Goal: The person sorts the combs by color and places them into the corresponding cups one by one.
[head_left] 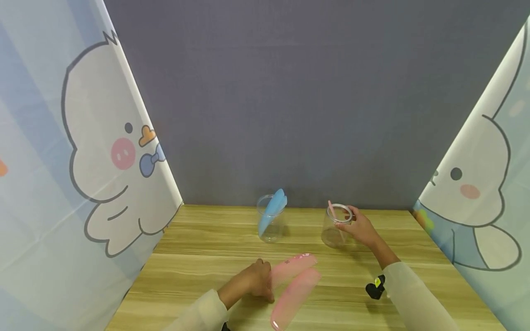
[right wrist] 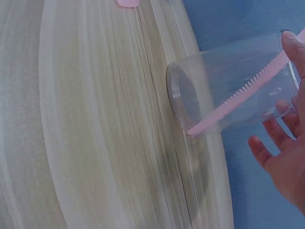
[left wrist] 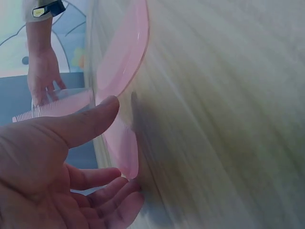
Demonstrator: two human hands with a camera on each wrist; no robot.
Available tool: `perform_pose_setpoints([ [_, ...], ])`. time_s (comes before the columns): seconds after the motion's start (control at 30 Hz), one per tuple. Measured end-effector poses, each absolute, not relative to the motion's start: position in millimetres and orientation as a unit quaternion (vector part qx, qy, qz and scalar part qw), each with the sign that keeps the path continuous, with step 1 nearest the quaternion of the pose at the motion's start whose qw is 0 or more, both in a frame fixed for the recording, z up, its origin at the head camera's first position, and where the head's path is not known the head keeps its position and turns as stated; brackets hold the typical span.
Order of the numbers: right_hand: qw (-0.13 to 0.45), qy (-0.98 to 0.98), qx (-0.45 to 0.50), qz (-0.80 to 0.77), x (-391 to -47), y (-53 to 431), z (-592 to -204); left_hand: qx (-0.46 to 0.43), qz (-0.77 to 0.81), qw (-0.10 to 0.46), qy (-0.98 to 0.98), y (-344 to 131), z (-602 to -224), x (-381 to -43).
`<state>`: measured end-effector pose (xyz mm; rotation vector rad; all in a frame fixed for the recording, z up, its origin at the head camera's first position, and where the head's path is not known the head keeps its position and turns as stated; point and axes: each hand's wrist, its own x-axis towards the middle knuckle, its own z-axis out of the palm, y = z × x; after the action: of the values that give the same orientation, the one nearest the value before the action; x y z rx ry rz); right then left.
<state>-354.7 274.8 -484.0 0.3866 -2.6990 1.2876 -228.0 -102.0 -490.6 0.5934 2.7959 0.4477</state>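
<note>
My right hand (head_left: 359, 228) grips the rim of a clear plastic cup (right wrist: 224, 81), thumb on one side and fingers on the other. A pink comb (right wrist: 252, 86) leans inside that cup, its upper end above the rim. My left hand (head_left: 258, 279) is low over the table beside two pink combs, thumb apart from the fingers. The farther pink comb (head_left: 291, 268) has printed marks on its back, and its end is right at my left fingertips (left wrist: 125, 210). Nearer me lies the other pink comb (head_left: 295, 299), slanting across the wood.
A second clear cup (head_left: 271, 233) stands to the left at the back of the wooden table (head_left: 198, 257), with blue combs (head_left: 273, 211) leaning in it. Behind it rises a grey partition (head_left: 281, 101). Printed cartoon curtains (head_left: 95, 138) flank both sides.
</note>
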Motion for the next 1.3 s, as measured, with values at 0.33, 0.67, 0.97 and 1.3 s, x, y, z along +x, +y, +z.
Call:
perform_pose_setpoints([
  [0.33,0.071,-0.896,0.135,0.418,-356.9,274.0,-483.8,0.156,0.149,0.1,0.971,-99.5,-492.9,-218.3],
  [0.67,0.071,-0.894,0.138,0.42,-356.6,273.1,-483.2,0.148,0.155,0.089,0.973,-101.4,-495.2,-216.6],
  [0.97,0.066,-0.893,0.138,0.422,-355.0,274.6,-481.9,0.181,0.132,0.07,0.972,-98.6,-499.7,-219.0],
  [1.3,0.062,-0.893,0.134,0.424,-352.6,274.9,-480.5,0.156,0.163,0.052,0.973,-96.7,-502.6,-221.3],
])
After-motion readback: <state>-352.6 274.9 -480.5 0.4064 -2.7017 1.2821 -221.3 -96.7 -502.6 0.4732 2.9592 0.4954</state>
